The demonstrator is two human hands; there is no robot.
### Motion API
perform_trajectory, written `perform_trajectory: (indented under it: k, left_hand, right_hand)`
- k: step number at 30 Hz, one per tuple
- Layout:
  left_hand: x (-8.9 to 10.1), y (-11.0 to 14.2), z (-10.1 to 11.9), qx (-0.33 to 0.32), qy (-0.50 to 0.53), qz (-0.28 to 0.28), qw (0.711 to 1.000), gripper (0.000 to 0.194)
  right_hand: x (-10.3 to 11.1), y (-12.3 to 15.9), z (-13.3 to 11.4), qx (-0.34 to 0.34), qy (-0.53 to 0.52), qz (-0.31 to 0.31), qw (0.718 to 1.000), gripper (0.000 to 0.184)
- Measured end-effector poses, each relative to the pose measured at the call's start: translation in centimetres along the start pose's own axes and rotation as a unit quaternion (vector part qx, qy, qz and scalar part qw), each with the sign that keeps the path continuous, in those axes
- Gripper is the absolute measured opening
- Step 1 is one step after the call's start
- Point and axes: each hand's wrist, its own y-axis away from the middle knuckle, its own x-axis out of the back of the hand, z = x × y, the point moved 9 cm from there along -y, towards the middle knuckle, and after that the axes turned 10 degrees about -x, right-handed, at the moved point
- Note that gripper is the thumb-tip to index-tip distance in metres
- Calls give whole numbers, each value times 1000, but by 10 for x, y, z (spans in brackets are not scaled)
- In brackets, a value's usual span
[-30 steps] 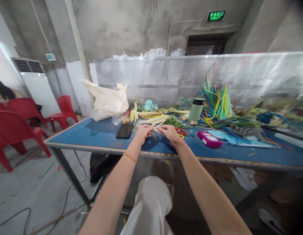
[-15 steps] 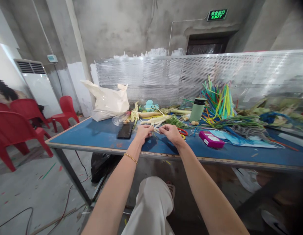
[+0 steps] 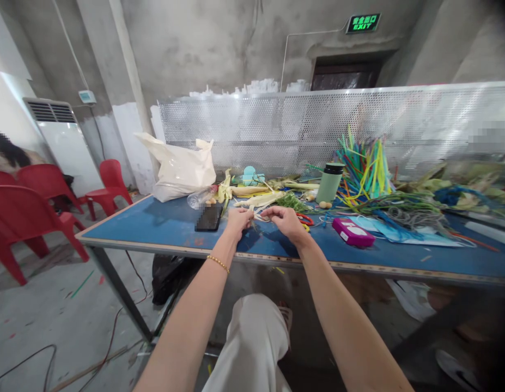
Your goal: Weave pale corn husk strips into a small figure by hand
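Observation:
Above the front part of the blue table, my left hand is closed in a pinch on a thin, pale strip that looks like corn husk. Facing it, my right hand has thumb and forefinger drawn together at the strip's other side; the small bit between those fingertips is hard to make out. Just behind both hands lie pale corn husks. Red-handled scissors rest beside my right hand, partly hidden by it. A black phone lies left of my left hand.
A cream bag stands at the back left. Behind the hands to the right are a green bottle, a bundle of coloured strips and a purple box. Red chairs stand at left, near a person.
My right hand has shifted slightly left, its fingertips closer to my left hand and the strip. My left hand has barely moved. Objects on the table lie as before.

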Motion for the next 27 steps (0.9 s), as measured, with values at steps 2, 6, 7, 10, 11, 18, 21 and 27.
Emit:
perform_trajectory:
  k: [2, 6, 7, 10, 11, 18, 21, 27]
  left_hand:
    - [0, 0, 0, 1, -3, -2, 1000, 23]
    - [-1, 1, 0, -1, -13, -11, 1000, 21]
    - [-2, 1, 0, -3, -13, -14, 1000, 21]
    - [-4, 2, 1, -7, -15, -23, 1000, 20]
    - [-4, 2, 1, -8, -18, -23, 1000, 21]
    - [-4, 0, -1, -8, -34, -17, 999, 22]
    - [-5, 1, 0, -9, -25, -23, 999, 24]
    - [-9, 2, 3, -21, -48, -52, 997, 20]
  right_hand:
    - [-3, 2, -1, 2, -22, -22, 1000, 29]
    - [-6, 4, 0, -8, -70, -27, 997, 29]
    - [-5, 3, 0, -10, -73, -18, 997, 28]
    - [1, 3, 0, -5, -59, 21, 998, 28]
    - [3, 3, -2, 3, -51, 34, 998, 26]
    - [-2, 6, -5, -1, -60, 39, 997, 25]
    - [-11, 7, 1, -41, -75, 2, 996, 28]
    - [-9, 4, 1, -42, -54, 14, 998, 30]
